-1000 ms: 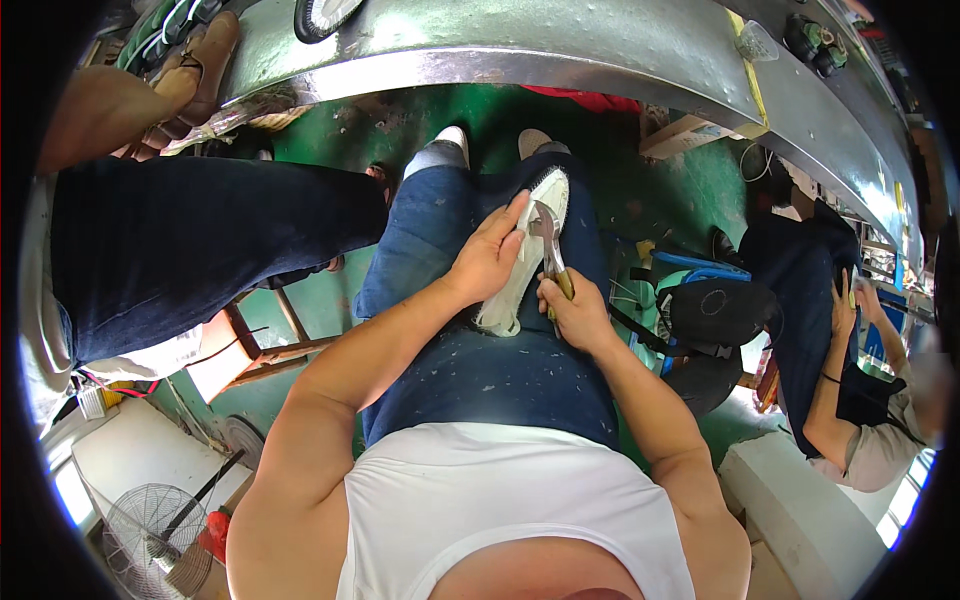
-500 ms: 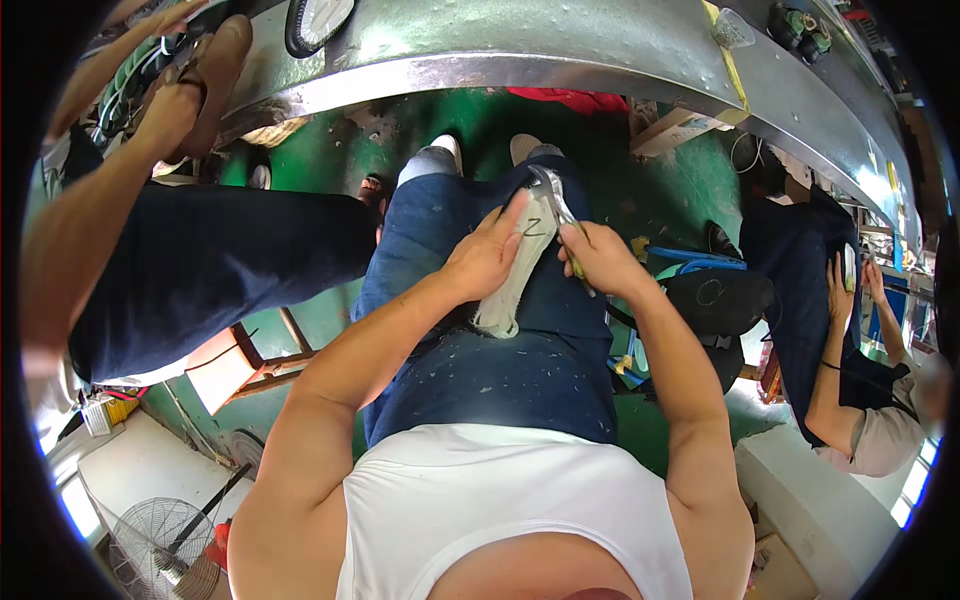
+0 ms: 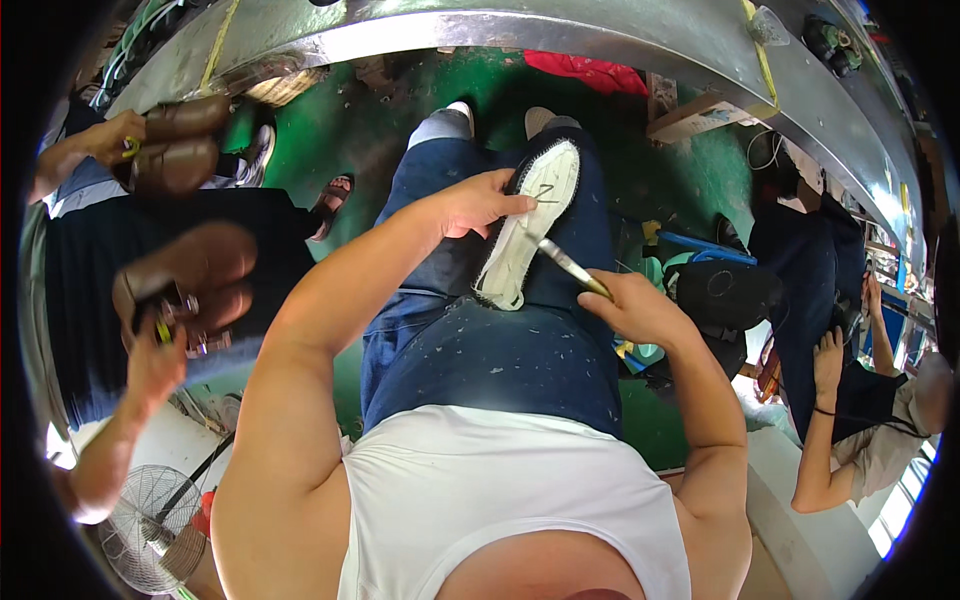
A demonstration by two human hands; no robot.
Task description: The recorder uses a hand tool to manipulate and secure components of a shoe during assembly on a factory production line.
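A shoe (image 3: 556, 198) lies bottom up along my lap, its toe pointing away from me. Its underside is whitish with a dark, fuzzy edge and a hand-drawn mark. My left hand (image 3: 478, 207) grips it from the left, thumb pressed on the underside and fingers partly hidden. In my right hand (image 3: 636, 306) is a brush (image 3: 574, 268) with a pale shaft and yellowish end. The brush tip meets the underside near the middle of the shoe. My dark blue apron (image 3: 450, 350) is flecked with white spots beneath it.
A metal workbench (image 3: 420, 28) curves across the far side. At left, co-workers' hands hold brown shoes (image 3: 190, 275). Another person (image 3: 880, 420) sits at right. A black bag (image 3: 725, 297) rests right of my knees, and a fan (image 3: 150, 530) stands at lower left.
The brush has swung away from the toe toward the shoe's middle, and my right hand has drawn back. The shoe's toe is now uncovered. At left, brown shoes have come lower into view.
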